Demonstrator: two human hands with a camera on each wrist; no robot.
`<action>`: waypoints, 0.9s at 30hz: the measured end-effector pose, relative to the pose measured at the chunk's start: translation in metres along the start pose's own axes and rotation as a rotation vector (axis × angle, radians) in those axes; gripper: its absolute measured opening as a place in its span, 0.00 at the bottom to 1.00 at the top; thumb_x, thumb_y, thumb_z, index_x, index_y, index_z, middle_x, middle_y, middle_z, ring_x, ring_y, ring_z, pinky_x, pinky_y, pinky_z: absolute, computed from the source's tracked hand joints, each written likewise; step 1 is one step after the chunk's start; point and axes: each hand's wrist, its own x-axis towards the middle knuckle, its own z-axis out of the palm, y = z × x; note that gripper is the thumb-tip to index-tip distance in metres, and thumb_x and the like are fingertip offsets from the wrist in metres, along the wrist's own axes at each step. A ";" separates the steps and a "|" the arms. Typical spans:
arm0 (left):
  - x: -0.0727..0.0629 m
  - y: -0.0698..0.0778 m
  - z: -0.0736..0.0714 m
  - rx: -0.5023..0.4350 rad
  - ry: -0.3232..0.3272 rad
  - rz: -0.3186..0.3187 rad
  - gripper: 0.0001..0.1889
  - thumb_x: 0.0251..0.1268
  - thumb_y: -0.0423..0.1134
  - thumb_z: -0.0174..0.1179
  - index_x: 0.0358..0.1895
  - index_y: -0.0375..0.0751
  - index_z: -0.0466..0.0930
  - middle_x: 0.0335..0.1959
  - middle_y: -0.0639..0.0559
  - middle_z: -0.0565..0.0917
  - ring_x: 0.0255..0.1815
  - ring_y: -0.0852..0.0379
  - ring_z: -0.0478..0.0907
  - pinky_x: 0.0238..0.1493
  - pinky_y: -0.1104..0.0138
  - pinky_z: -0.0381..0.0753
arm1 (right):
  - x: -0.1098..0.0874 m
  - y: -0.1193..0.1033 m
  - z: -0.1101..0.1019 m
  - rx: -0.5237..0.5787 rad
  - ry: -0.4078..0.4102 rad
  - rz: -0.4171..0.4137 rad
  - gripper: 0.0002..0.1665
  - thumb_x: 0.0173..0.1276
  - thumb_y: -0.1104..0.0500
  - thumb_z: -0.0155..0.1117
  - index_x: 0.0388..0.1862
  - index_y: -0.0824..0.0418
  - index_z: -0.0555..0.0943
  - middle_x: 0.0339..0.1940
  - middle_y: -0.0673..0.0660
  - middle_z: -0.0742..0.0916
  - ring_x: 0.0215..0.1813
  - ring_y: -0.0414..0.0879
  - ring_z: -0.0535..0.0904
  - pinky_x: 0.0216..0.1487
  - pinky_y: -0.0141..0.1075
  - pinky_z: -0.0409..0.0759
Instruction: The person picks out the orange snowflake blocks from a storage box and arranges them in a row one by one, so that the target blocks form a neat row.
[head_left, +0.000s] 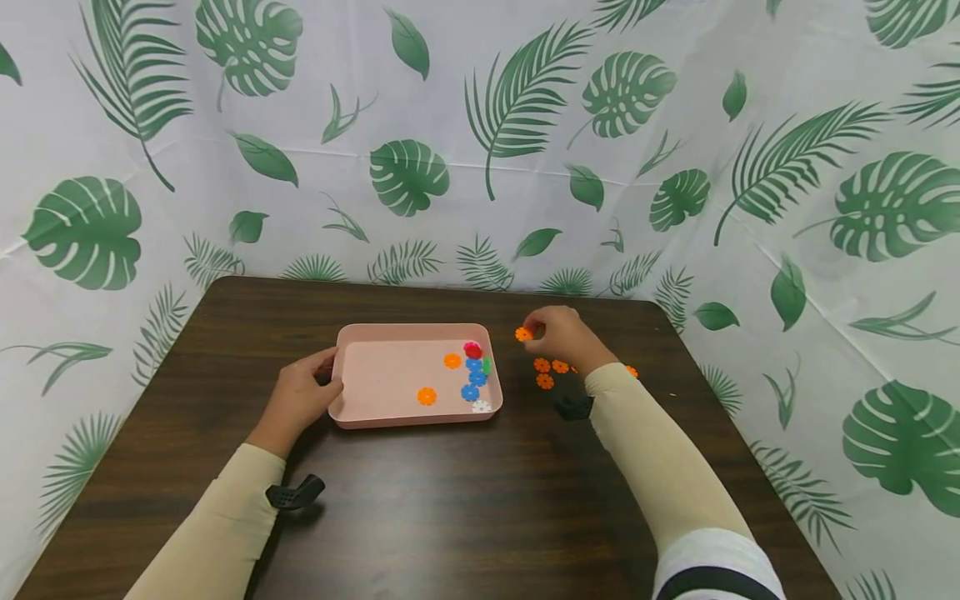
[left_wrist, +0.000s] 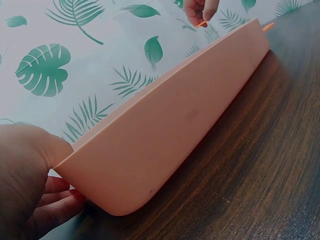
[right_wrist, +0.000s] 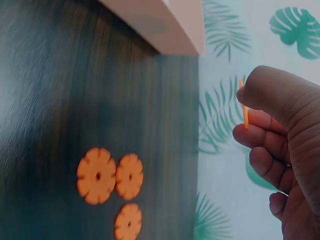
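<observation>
Here the pink tray (head_left: 390,371) runs lengthwise left to right; the left hand (head_left: 300,393) grips its left end, the right hand (head_left: 561,337) pinches a near-level orange disc (head_left: 522,334).

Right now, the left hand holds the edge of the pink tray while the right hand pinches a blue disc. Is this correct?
Not the colour: the right hand pinches an orange disc, as the head view shows. The left hand does hold the edge of the pink tray.
</observation>
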 end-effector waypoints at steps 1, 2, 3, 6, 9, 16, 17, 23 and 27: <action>0.000 0.000 0.000 0.001 -0.003 0.002 0.32 0.66 0.36 0.60 0.74 0.32 0.70 0.58 0.32 0.83 0.59 0.36 0.80 0.63 0.42 0.77 | -0.002 0.003 -0.001 -0.002 -0.002 -0.004 0.17 0.63 0.54 0.73 0.49 0.59 0.87 0.43 0.53 0.88 0.44 0.51 0.80 0.61 0.53 0.75; 0.000 -0.001 0.000 -0.001 -0.004 0.001 0.32 0.66 0.37 0.60 0.74 0.32 0.70 0.58 0.32 0.83 0.59 0.36 0.79 0.63 0.42 0.77 | -0.003 0.006 -0.001 -0.003 -0.004 -0.005 0.17 0.64 0.54 0.73 0.49 0.59 0.87 0.43 0.53 0.88 0.44 0.51 0.80 0.63 0.54 0.73; 0.000 -0.001 0.000 0.001 -0.004 0.001 0.32 0.66 0.37 0.60 0.74 0.32 0.70 0.58 0.32 0.83 0.59 0.36 0.80 0.63 0.42 0.77 | -0.005 0.008 -0.001 -0.007 -0.007 -0.002 0.17 0.64 0.54 0.73 0.49 0.59 0.87 0.43 0.53 0.88 0.44 0.51 0.80 0.64 0.54 0.72; 0.001 -0.001 0.000 0.002 -0.006 0.003 0.33 0.66 0.37 0.60 0.74 0.32 0.70 0.58 0.32 0.83 0.58 0.36 0.80 0.63 0.41 0.78 | -0.010 0.017 -0.001 -0.008 -0.010 0.020 0.17 0.65 0.55 0.74 0.50 0.61 0.87 0.43 0.55 0.88 0.44 0.51 0.80 0.62 0.53 0.75; 0.000 0.000 0.000 0.003 -0.006 -0.004 0.33 0.65 0.37 0.60 0.74 0.33 0.70 0.58 0.32 0.83 0.58 0.36 0.80 0.63 0.42 0.78 | -0.015 0.025 0.000 -0.002 -0.022 0.057 0.18 0.65 0.55 0.73 0.52 0.61 0.86 0.44 0.56 0.87 0.44 0.52 0.80 0.54 0.50 0.81; -0.001 0.001 0.000 0.004 -0.009 -0.009 0.33 0.65 0.37 0.60 0.74 0.32 0.70 0.58 0.32 0.83 0.58 0.36 0.80 0.63 0.42 0.78 | -0.025 0.044 0.006 0.002 -0.039 0.079 0.19 0.65 0.54 0.73 0.51 0.62 0.86 0.43 0.56 0.88 0.43 0.51 0.81 0.49 0.49 0.84; -0.001 0.001 0.000 0.005 -0.009 -0.004 0.33 0.65 0.37 0.60 0.74 0.32 0.70 0.57 0.31 0.83 0.58 0.36 0.80 0.62 0.41 0.78 | -0.027 0.046 0.007 0.004 -0.039 0.084 0.19 0.65 0.54 0.74 0.51 0.62 0.86 0.43 0.56 0.88 0.43 0.51 0.81 0.49 0.49 0.84; -0.002 0.001 0.000 0.001 -0.006 0.000 0.33 0.65 0.36 0.60 0.74 0.31 0.70 0.57 0.31 0.83 0.57 0.36 0.80 0.63 0.41 0.78 | -0.037 0.058 0.015 -0.005 -0.020 0.095 0.19 0.64 0.53 0.74 0.50 0.62 0.87 0.42 0.55 0.88 0.44 0.51 0.81 0.51 0.50 0.82; -0.001 0.001 0.000 0.003 -0.003 0.002 0.33 0.65 0.36 0.60 0.74 0.32 0.70 0.57 0.32 0.84 0.58 0.36 0.80 0.63 0.42 0.78 | -0.045 0.064 0.021 -0.009 -0.020 0.133 0.20 0.65 0.52 0.73 0.51 0.62 0.86 0.43 0.56 0.87 0.44 0.52 0.81 0.52 0.50 0.82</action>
